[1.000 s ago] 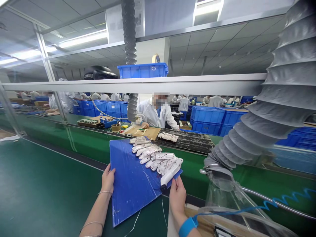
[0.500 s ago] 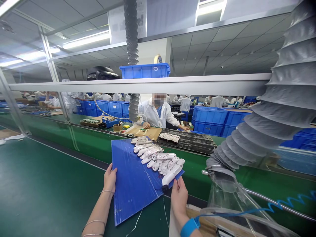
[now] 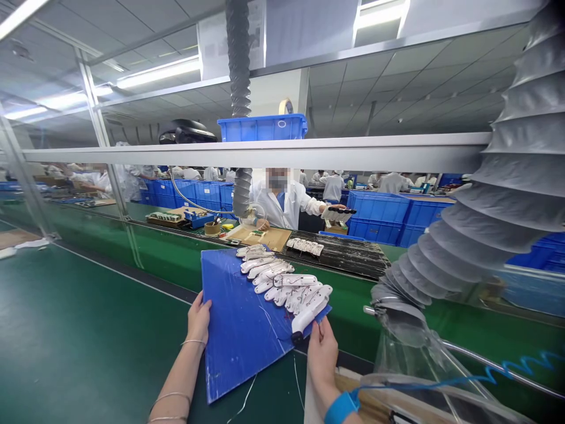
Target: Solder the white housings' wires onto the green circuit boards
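Note:
A blue flat board (image 3: 241, 330) is held between my two hands above the green bench. My left hand (image 3: 198, 321) grips its left edge, the fingertips hidden beneath. At the right corner, my right hand (image 3: 322, 350) pinches the board between thumb and fingers; a blue wrist strap circles that wrist. Along the board's far side lies a row of several white plastic housings (image 3: 269, 271) with thin wires. The nearest white housing (image 3: 309, 312), with a black end, rests close to my right fingers. Loose wires hang under the board's near edge.
Beyond the green conveyor (image 3: 172, 265), a co-worker (image 3: 286, 203) in a white coat sits by a black ridged mat (image 3: 344, 253) bearing more white parts. A grey duct hose (image 3: 477, 218) with a clear hood comes down at right. A metal shelf (image 3: 265, 154) crosses overhead.
The co-worker's outstretched hand has lifted a cluster of white parts with black ends from the right. My hands and the board stay nearly as they were; the view has shifted slightly.

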Demonstrator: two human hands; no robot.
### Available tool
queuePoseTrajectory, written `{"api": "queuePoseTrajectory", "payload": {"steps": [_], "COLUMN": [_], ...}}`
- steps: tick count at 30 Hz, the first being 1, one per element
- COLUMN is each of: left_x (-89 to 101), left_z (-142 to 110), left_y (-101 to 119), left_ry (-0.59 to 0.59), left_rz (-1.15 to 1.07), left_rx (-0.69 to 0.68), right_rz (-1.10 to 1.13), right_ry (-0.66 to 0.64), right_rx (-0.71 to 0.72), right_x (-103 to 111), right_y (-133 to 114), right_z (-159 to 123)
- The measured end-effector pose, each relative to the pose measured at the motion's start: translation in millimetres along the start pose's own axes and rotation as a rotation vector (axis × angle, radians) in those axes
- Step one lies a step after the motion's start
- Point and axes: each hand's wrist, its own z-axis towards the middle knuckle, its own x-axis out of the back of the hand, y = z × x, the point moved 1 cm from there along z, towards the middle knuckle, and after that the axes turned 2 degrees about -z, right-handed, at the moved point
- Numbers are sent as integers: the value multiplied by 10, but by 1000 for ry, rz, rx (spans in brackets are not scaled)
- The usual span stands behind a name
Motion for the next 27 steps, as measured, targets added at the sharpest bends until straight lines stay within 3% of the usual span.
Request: {"api": "queuePoseTrajectory", "payload": {"steps": [21, 27], "left_x": [-2, -18], "left_z": [57, 72], "left_y": [-66, -59], "left_ry": [-73, -37], "left_rz": [-66, -62], "left_rx": [-27, -48], "right_rz": [-57, -73], "right_ry": [11, 5], "right_rx": [-56, -52], "right_x": [12, 34], "right_y": [-11, -58], "right_z": [42, 18]}}
